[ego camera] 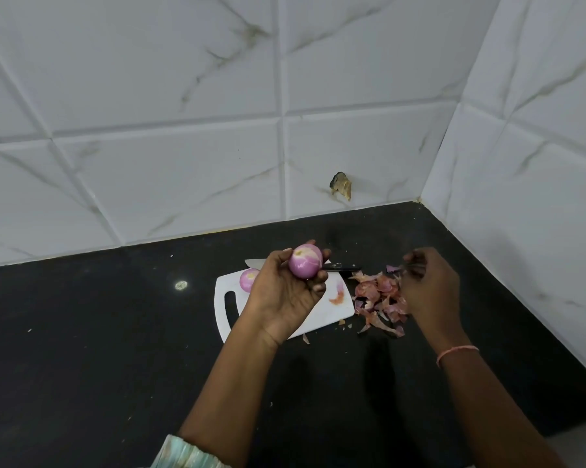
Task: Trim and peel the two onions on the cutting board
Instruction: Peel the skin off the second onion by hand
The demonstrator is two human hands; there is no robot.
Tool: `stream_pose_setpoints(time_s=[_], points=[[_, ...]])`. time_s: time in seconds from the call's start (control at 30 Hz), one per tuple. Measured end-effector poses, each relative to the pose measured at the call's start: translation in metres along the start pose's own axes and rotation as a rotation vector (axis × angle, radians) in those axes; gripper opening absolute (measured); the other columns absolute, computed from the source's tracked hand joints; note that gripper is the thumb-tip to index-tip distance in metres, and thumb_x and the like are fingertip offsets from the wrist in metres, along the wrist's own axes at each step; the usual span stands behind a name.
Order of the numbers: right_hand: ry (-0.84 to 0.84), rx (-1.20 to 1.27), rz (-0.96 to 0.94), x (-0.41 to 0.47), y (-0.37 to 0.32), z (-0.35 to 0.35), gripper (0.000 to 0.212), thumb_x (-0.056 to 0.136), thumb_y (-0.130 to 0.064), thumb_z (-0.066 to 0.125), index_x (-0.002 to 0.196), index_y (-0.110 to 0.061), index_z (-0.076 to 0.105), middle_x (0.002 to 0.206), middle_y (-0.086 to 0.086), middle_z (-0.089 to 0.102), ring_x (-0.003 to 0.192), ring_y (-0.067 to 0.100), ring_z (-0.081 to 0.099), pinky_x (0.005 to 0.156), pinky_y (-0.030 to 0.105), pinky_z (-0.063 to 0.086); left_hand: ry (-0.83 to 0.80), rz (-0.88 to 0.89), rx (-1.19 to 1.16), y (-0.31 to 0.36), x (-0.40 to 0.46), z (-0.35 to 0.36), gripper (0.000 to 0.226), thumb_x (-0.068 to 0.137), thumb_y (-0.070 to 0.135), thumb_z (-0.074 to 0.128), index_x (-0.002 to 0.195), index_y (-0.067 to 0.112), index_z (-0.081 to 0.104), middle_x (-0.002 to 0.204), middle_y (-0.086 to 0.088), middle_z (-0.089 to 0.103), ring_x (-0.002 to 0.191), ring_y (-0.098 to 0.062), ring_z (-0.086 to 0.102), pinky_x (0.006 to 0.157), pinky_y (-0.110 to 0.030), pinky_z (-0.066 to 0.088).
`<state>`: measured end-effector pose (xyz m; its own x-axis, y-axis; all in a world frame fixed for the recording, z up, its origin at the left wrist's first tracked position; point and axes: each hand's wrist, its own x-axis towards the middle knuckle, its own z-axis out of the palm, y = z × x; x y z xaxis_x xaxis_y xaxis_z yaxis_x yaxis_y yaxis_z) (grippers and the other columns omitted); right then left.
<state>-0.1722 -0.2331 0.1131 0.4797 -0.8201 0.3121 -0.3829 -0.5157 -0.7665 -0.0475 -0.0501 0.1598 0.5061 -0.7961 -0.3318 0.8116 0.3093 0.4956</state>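
Left hand [285, 288] raised above the cutting board [332, 315], fingers curled round a peeled onion [305, 261]. Right hand [426, 285] over the pile of skins [379, 298] just right of the board, pinching a scrap of skin [394, 268]. Second peeled onion [249, 279] on the board; knife [339, 266] at its far edge. Final step, by appearance: peeling nearly complete. Next: scrap dropped on the pile, onion set down beside the other.

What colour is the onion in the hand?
Purple-pink with a pale top, the onion in the left hand; head view.
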Motion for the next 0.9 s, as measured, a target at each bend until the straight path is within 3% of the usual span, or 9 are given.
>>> stream_pose_setpoints(time_s=[0.2, 0.33, 0.43, 0.5, 0.6, 0.67, 0.77, 0.83, 0.9], points=[[-0.041, -0.022, -0.055, -0.004, 0.014, 0.013, 0.038, 0.078, 0.017, 0.062, 0.101, -0.013, 0.058, 0.118, 0.006, 0.050, 0.101, 0.014, 0.055, 0.084, 0.020, 0.045, 0.003, -0.030, -0.039, -0.001, 0.005, -0.003, 0.037, 0.091, 0.024, 0.035, 0.108, -0.003, 0.054, 0.091, -0.016, 0.063, 0.065, -0.020, 0.050, 0.048, -0.024, 0.040], [-0.067, -0.152, -0.086, -0.006, 0.025, 0.022, 0.030, 0.078, 0.013, 0.063, 0.095, -0.013, 0.063, 0.114, 0.004, 0.054, 0.110, 0.019, 0.046, 0.081, 0.024, 0.037, 0.052, -0.045, -0.008, 0.003, 0.005, -0.008, 0.037, 0.090, 0.023, 0.036, 0.106, -0.002, 0.058, 0.093, -0.015, 0.062, 0.067, -0.020, 0.051, 0.055, -0.024, 0.039], [-0.084, -0.108, -0.114, -0.012, 0.025, 0.027, 0.030, 0.081, 0.014, 0.052, 0.077, -0.014, 0.062, 0.093, 0.005, 0.064, 0.090, 0.014, 0.056, 0.076, 0.029, 0.048, 0.225, 0.077, 0.179, 0.008, 0.011, -0.022, 0.026, 0.096, 0.017, 0.044, 0.115, 0.006, 0.058, 0.098, -0.015, 0.065, 0.079, -0.024, 0.062, 0.065, -0.027, 0.047], [-0.142, -0.020, -0.134, -0.021, 0.021, 0.034, 0.032, 0.085, 0.009, 0.047, 0.070, -0.017, 0.058, 0.079, 0.000, 0.062, 0.076, 0.012, 0.059, 0.071, 0.040, 0.054, 0.350, 0.223, 0.484, 0.007, 0.015, -0.043, 0.021, 0.098, 0.016, 0.057, 0.118, 0.017, 0.055, 0.113, -0.011, 0.064, 0.098, -0.026, 0.067, 0.076, -0.030, 0.054], [-0.363, 0.072, -0.114, -0.048, 0.008, 0.053, 0.022, 0.097, -0.009, 0.045, 0.092, -0.017, 0.065, 0.096, 0.000, 0.064, 0.085, 0.008, 0.058, 0.076, 0.034, 0.051, 0.466, 0.405, 0.840, -0.006, 0.019, -0.079, 0.037, 0.090, 0.016, 0.071, 0.122, 0.020, 0.051, 0.121, -0.002, 0.058, 0.102, -0.019, 0.065, 0.087, -0.036, 0.058], [-0.526, 0.008, -0.191, -0.074, 0.004, 0.072, 0.025, 0.100, -0.022, 0.046, 0.119, -0.019, 0.062, 0.121, -0.001, 0.062, 0.110, 0.007, 0.055, 0.098, 0.032, 0.046, 0.489, 0.499, 0.866, -0.021, 0.023, -0.099, 0.038, 0.092, 0.017, 0.069, 0.126, 0.017, 0.053, 0.117, 0.007, 0.057, 0.096, -0.011, 0.066, 0.090, -0.038, 0.058], [-0.716, -0.225, -0.462, -0.110, 0.011, 0.105, 0.049, 0.103, -0.035, 0.037, 0.149, -0.020, 0.035, 0.157, 0.000, 0.030, 0.147, 0.016, 0.020, 0.122, 0.038, 0.011, 0.414, 0.586, 0.897, -0.046, 0.031, -0.125, 0.039, 0.096, 0.026, 0.064, 0.133, 0.019, 0.052, 0.124, 0.007, 0.061, 0.106, -0.008, 0.066, 0.095, -0.033, 0.054], [-0.825, -0.355, -0.562, -0.126, 0.023, 0.123, 0.057, 0.102, -0.042, 0.029, 0.155, -0.023, 0.017, 0.163, -0.003, 0.010, 0.151, 0.014, 0.001, 0.122, 0.040, -0.002, 0.382, 0.586, 0.963, -0.057, 0.036, -0.141, 0.039, 0.097, 0.026, 0.062, 0.134, 0.021, 0.050, 0.131, 0.006, 0.059, 0.112, -0.010, 0.064, 0.097, -0.030, 0.052], [-0.843, -0.455, -0.639, -0.133, 0.041, 0.129, 0.061, 0.101, -0.046, 0.025, 0.156, -0.023, 0.009, 0.164, -0.004, 0.003, 0.150, 0.014, -0.003, 0.121, 0.043, -0.005, 0.391, 0.592, 1.029, -0.063, 0.041, -0.155, 0.040, 0.096, 0.025, 0.063, 0.134, 0.021, 0.050, 0.133, 0.006, 0.057, 0.115, -0.013, 0.061, 0.098, -0.030, 0.051]])
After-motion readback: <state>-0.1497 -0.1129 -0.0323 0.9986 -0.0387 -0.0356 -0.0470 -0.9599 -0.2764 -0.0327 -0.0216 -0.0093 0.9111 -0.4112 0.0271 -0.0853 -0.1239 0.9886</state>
